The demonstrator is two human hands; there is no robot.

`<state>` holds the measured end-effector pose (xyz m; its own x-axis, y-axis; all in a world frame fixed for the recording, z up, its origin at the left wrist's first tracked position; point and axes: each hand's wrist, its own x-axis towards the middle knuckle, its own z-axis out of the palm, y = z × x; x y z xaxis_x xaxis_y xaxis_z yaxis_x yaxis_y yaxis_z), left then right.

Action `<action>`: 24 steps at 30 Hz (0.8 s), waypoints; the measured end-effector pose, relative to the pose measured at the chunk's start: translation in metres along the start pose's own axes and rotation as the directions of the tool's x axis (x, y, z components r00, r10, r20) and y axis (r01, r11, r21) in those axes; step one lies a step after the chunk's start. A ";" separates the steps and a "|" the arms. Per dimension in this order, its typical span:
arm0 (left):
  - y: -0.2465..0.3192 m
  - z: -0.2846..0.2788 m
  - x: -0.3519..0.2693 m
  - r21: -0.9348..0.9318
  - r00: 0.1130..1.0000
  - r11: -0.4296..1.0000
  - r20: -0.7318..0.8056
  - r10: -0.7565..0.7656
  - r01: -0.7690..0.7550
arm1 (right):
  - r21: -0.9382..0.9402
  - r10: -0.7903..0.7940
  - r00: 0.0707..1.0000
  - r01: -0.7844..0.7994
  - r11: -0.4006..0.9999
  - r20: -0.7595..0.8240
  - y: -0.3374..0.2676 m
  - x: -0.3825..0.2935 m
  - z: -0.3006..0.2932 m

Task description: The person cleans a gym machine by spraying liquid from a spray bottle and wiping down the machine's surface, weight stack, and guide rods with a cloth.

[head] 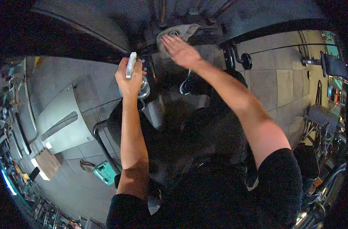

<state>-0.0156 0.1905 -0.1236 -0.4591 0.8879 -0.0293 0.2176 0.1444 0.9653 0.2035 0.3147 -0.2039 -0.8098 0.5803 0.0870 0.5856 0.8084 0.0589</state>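
In my left hand (128,83) is a spray bottle with a white spray head (131,66) and a clear body (144,89). That hand is closed around the bottle just under its head. Ahead and to the right, my right hand (183,53) lies flat on a grey cloth (189,30), its fingers spread slightly over the fabric. The cloth rests against the dark frame (211,33) of a large piece of equipment. Shadow hides much of that surface.
A pale slotted panel (66,101) lies on the tiled floor at left, near a brown box (49,162) and a teal case (106,172). A bent black tube (101,141) rises beside my left leg. A round black end piece (246,61) juts out at right.
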 end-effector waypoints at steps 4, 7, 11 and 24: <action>-0.016 -0.011 -0.009 -0.052 0.997 0.997 -0.055 -0.051 0.048 | 0.180 -0.116 0.952 0.065 0.981 0.284 0.064 -0.025 -0.037; -0.009 0.003 -0.007 -0.125 0.996 0.991 -0.058 -0.063 0.055 | 0.165 -0.079 0.962 0.036 0.986 0.262 0.136 -0.091 -0.038; -0.005 -0.003 -0.007 -0.092 0.996 0.995 -0.080 -0.042 0.035 | 0.129 -0.028 0.987 0.007 0.992 0.159 0.131 -0.109 -0.022; 0.007 -0.012 -0.007 -0.059 0.996 0.996 -0.064 -0.068 0.064 | 0.352 -0.267 0.963 0.259 0.899 -0.027 -0.021 0.069 0.010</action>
<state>-0.0213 0.1800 -0.1132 -0.5269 0.8464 -0.0778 0.1363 0.1745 0.9752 0.1346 0.3384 -0.2088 -0.9353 0.3408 0.0954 0.3043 0.9121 -0.2745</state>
